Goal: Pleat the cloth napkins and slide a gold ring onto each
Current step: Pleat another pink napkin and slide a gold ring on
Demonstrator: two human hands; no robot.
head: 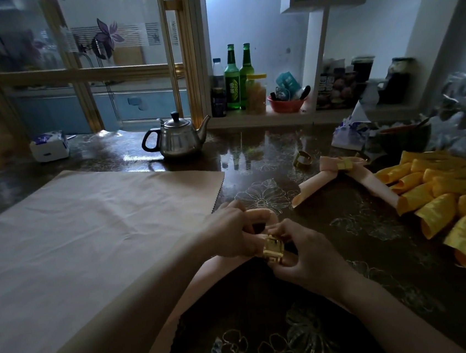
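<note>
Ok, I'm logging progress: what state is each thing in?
Held napkin: folded, looped, gripped by left hand.
Gold ring: around that napkin, pinched by right hand.
Spare ring: loose on table.
Far napkin: ringed, lying down.
Flat cloth: spread, unpleated.
Kettle: lid on.

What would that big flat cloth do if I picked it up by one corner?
It would probably flop and hang, since the big cloth lies flat with soft creases and the ringed napkin of similar fabric bends in soft loops. It likely feels light, looking thin. It might slide easily, as the table looks glossy.
</note>
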